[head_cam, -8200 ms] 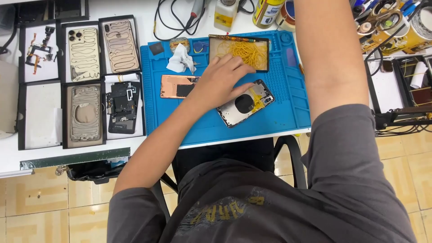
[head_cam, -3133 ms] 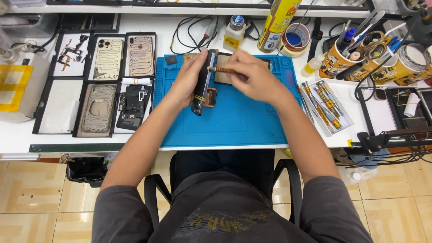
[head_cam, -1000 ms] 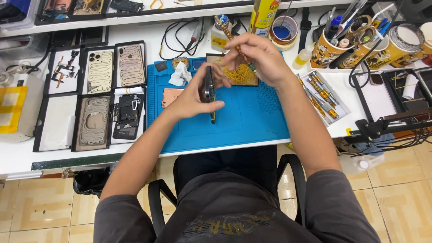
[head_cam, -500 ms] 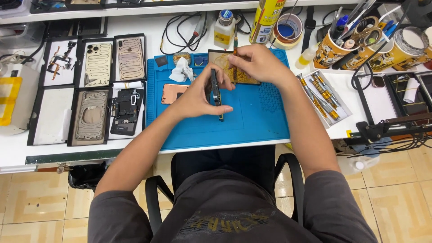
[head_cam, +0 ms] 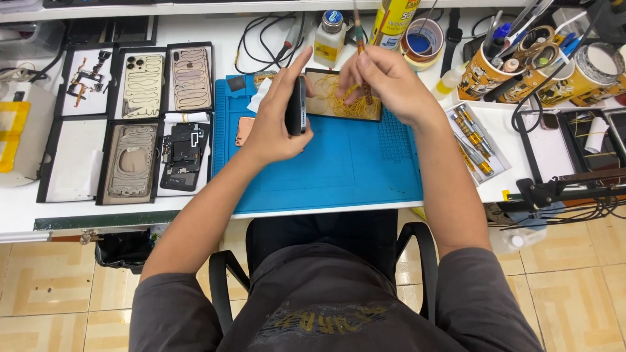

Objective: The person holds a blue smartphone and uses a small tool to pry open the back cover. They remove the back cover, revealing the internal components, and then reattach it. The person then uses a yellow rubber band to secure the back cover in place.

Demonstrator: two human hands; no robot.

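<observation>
— So, nearest first: what lies on the surface (head_cam: 26,205)?

— A blue work mat (head_cam: 339,176) at the front edge, with black trays (head_cam: 130,156) of pale phone backs to its left.

— And the phone?

— The left hand (head_cam: 277,117) grips a dark phone body (head_cam: 297,104) on edge above the mat, fingers wrapped round it, forefinger pointing up.

— The other hand?

— The right hand (head_cam: 385,85), just beside the phone, pinches a thin brown-handled tool (head_cam: 360,49); I think its tip hangs over the tray of yellow scraps (head_cam: 326,98), but the fingers hide it.

— Packages beyond?

— A small bottle with a pale yellow label (head_cam: 329,42), a tall yellow can (head_cam: 393,23), a blue tape roll (head_cam: 422,44), and yellow-and-black printed cups (head_cam: 482,75) of tools far right.
</observation>
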